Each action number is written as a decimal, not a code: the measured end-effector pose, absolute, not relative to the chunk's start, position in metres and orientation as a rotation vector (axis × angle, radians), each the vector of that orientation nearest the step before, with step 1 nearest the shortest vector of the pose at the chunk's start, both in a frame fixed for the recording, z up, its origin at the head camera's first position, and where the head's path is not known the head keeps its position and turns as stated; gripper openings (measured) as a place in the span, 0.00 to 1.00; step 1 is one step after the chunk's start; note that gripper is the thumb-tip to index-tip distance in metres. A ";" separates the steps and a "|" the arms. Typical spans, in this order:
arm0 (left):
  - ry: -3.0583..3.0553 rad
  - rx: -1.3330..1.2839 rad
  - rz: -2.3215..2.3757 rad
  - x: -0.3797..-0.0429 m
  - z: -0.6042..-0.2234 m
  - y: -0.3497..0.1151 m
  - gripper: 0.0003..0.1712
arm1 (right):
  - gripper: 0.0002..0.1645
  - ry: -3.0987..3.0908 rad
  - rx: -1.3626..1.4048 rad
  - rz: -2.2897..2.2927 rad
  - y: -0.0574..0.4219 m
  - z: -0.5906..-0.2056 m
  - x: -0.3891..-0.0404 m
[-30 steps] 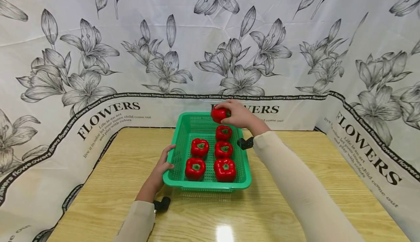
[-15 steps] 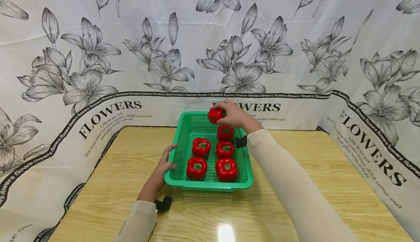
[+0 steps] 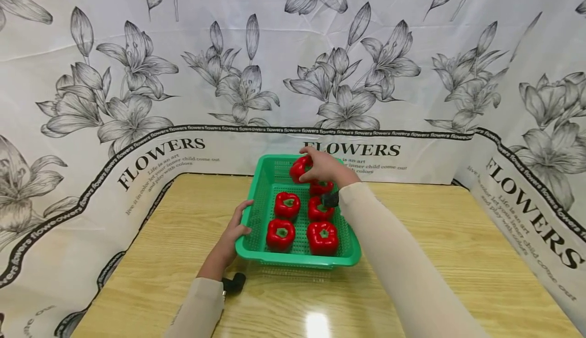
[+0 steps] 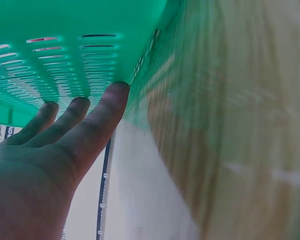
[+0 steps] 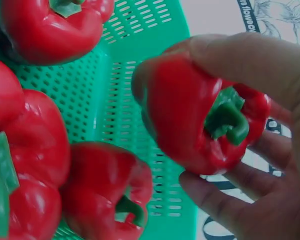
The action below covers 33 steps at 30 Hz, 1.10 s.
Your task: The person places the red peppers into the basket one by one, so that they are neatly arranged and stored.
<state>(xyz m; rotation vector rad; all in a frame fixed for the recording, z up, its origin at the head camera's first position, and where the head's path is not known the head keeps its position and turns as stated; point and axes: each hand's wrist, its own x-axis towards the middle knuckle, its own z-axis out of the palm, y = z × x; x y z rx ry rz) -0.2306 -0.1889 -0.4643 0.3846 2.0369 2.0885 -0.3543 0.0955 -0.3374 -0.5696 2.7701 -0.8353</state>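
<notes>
My right hand point(image 3: 328, 167) holds a red bell pepper point(image 3: 300, 169) above the far end of a green plastic basket point(image 3: 297, 260). In the right wrist view the thumb and fingers wrap this pepper point(image 5: 177, 115), its green stem facing the palm. Below lie several more red bell peppers, among them a front right pepper point(image 3: 322, 238), a front left pepper point(image 3: 280, 235) and a left pepper point(image 3: 287, 205). The hand partly covers the farthest one. My left hand point(image 3: 231, 236) grips the basket's left rim, thumb over it; in the left wrist view its fingers point(image 4: 97, 120) touch the slotted outer wall.
The basket stands on a light wooden table point(image 3: 183, 226). Behind it and along both sides hangs a white cloth point(image 3: 256, 99) printed with flowers and lettering. A small black device point(image 3: 234, 283) sits at the left wrist, another point(image 3: 329, 199) at the right.
My right hand has lowered the bell pepper slightly, toward the inside of the basket's far end. The left hand stays at the rim. The whole head view has shifted a little.
</notes>
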 end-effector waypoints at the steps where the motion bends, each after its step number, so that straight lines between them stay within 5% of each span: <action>1: 2.038 0.386 2.089 -0.231 -0.465 -0.189 0.45 | 0.46 2.761 -0.550 -0.849 0.095 -0.339 -0.355; 33: 2.105 0.357 2.060 -0.236 -0.461 -0.184 0.46 | 0.43 2.736 -0.555 -0.718 0.072 -0.373 -0.386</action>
